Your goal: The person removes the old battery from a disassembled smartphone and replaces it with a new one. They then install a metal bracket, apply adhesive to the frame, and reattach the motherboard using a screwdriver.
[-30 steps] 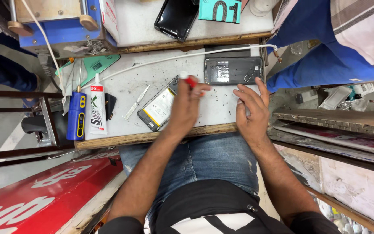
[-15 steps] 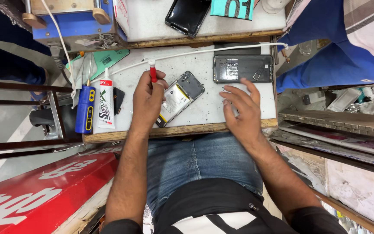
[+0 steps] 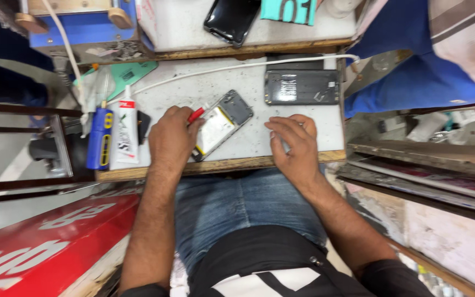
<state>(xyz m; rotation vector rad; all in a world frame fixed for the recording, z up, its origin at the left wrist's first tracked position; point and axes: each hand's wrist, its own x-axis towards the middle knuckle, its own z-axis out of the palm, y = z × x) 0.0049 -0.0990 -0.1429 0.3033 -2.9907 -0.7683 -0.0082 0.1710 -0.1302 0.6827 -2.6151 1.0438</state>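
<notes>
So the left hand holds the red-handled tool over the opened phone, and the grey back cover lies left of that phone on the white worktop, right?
Not quite. The head view shows the grey back cover lying to the right of the opened phone, not left. The rest holds: the left hand holds the red-handled tool on the white worktop.

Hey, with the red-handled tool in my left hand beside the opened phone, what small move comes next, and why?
Probably bring the right hand onto the opened phone with its exposed battery to steady it: that hand rests flat on the white speckled benchtop, apart from it, while the left hand holds the red-handled tool at its edge.
</notes>
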